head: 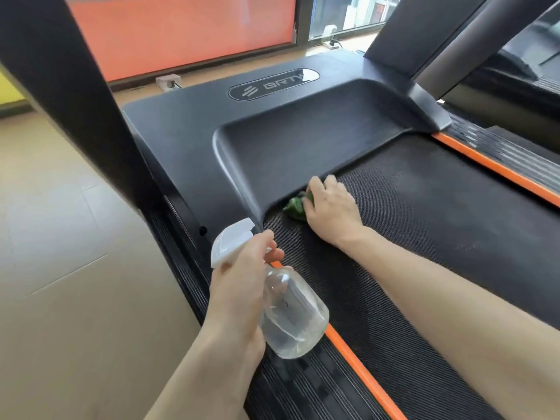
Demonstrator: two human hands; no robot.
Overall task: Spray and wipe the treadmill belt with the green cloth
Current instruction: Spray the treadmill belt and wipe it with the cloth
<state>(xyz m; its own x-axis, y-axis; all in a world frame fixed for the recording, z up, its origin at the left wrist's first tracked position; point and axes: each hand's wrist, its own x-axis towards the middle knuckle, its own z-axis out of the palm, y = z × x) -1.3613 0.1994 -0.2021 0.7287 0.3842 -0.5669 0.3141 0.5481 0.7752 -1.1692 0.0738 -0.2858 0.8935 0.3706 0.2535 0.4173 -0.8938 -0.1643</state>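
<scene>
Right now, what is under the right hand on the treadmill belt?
Under the right hand lies the green cloth, bunched on the treadmill belt beside the motor cover's edge. Only its left part shows; the rest is covered by the palm and fingers.

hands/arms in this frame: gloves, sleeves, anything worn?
Nothing worn that shows. The left hand and right hand are both bare, no gloves. Both forearms are bare to the frame edge: no sleeves, watch, bands or rings visible. No markings on either arm.
</scene>
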